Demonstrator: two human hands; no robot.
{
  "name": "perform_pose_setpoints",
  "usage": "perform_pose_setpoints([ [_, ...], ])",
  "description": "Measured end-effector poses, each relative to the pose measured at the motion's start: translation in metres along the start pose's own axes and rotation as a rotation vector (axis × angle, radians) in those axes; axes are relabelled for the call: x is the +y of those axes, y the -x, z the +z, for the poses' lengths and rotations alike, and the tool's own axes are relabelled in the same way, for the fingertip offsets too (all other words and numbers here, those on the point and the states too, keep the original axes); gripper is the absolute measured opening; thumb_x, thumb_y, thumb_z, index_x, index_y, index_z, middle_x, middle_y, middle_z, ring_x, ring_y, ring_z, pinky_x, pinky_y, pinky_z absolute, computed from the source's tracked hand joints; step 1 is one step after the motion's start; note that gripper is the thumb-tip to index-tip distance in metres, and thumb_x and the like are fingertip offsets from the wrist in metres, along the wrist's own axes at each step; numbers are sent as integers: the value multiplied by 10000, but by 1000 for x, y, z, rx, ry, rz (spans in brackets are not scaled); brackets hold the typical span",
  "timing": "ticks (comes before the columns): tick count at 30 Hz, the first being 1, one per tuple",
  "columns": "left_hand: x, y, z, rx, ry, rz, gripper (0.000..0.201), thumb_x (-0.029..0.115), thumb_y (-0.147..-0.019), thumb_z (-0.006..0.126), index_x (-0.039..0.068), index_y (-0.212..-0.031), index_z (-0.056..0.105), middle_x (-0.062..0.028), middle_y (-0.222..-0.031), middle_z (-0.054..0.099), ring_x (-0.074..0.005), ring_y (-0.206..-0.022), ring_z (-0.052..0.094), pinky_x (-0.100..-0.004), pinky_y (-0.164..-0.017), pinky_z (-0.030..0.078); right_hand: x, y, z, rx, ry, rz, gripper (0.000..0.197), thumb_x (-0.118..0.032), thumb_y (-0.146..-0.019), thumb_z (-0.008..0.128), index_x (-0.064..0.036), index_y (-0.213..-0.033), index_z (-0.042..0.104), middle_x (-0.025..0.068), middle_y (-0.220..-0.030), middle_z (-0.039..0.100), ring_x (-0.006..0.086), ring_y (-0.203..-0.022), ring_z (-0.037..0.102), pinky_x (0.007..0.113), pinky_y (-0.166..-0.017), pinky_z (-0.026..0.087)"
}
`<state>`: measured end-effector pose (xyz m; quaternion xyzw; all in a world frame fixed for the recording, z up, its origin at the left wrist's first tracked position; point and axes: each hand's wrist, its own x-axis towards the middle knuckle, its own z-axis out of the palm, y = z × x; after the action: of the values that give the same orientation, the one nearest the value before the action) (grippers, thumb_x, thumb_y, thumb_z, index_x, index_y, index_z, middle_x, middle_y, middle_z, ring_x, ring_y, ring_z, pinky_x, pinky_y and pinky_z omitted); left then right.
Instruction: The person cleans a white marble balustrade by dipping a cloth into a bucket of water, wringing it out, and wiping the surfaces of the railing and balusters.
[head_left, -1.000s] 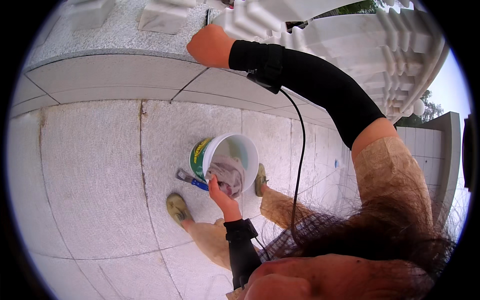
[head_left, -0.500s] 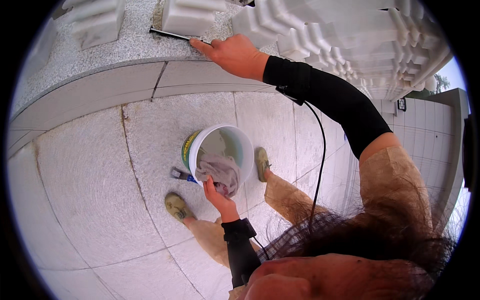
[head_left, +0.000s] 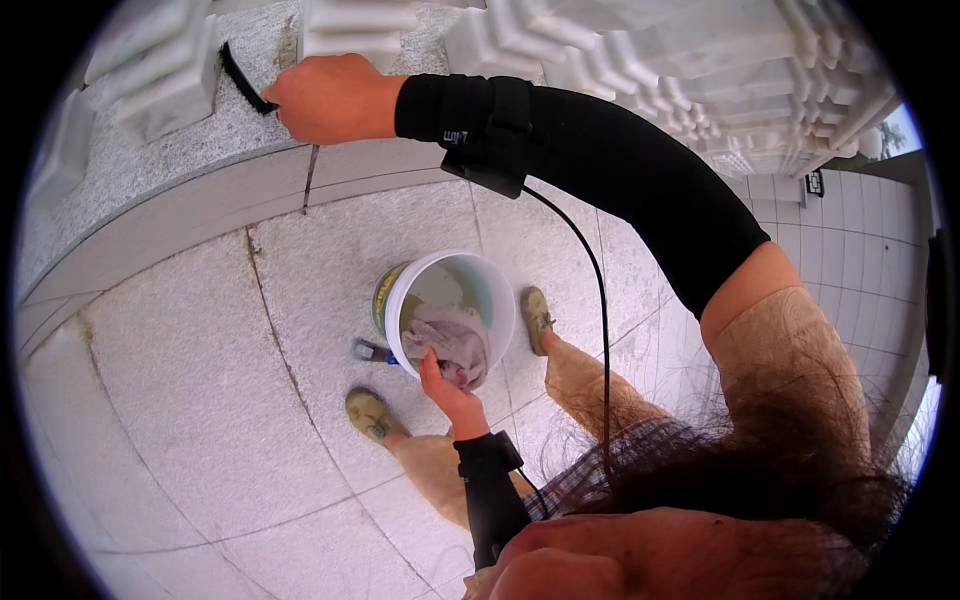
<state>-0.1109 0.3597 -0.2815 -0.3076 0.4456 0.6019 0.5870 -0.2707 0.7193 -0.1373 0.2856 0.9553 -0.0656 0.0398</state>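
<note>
My right hand [head_left: 335, 100] is closed round the handle end of a narrow black brush [head_left: 243, 84]. The brush slants over the speckled stone ledge [head_left: 262, 42], between two stepped white stone blocks. Lower down, my left hand [head_left: 455, 402] grips the near rim of a white bucket [head_left: 505, 312], its thumb over the edge and its other fingers mostly hidden. A wet greyish-pink cloth [head_left: 450, 338] lies inside the bucket against that rim, partly in cloudy water [head_left: 470, 282]. Whether my thumb also pins the cloth, I cannot tell.
A blue-and-grey handled tool [head_left: 375, 351] lies on the paving left of the bucket. My shoes [head_left: 372, 414] stand either side of the bucket. White stepped blocks [head_left: 165, 95] line the ledge, and a black cable [head_left: 600, 290] hangs from my right wrist.
My right hand has swept left along the ledge with the brush, which now points up and left. My left hand and the bucket sit slightly further right in view.
</note>
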Motion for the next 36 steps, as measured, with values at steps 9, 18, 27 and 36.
perform_pose_setpoints([
  [9, 15, 6, -10, 51, 40, 38, 469, 23, -815, 521, -3, -1282, 488, -181, -1215, 521, -329, -1107, 512, -384, -963, 393, -29, -40, 27, 35, -507, 246, 317, -164, -862, 513, 17, -1071, 668, 212, -740, 620, 286, -668, 598, 378, -646, 498],
  [18, 6, -7, -18, -26, 13, 88, 658, -54, -681, 544, -36, -1331, 442, -255, -1298, 462, -405, -1210, 450, -438, -1049, 332, -13, -82, 9, 45, -387, 330, 358, -164, -858, 487, 7, -1126, 653, 252, -876, 663, 389, -829, 657, 440, -774, 521],
  [27, 12, -3, -21, 14, 128, 37, 530, -35, -775, 481, -45, -1305, 461, -234, -1250, 501, -366, -1151, 502, -397, -1022, 359, -38, -22, 25, -22, -434, 89, 333, -108, -868, 489, 72, -1107, 635, 264, -841, 652, 348, -661, 624, 401, -666, 507],
  [36, -4, -1, -18, 6, -67, 114, 513, -25, -793, 492, -52, -1305, 466, -245, -1268, 500, -355, -1182, 494, -389, -1031, 361, -24, 17, 17, -100, -608, 99, 406, -132, -890, 477, 10, -1258, 574, 199, -623, 577, 265, -554, 562, 384, -607, 478],
])
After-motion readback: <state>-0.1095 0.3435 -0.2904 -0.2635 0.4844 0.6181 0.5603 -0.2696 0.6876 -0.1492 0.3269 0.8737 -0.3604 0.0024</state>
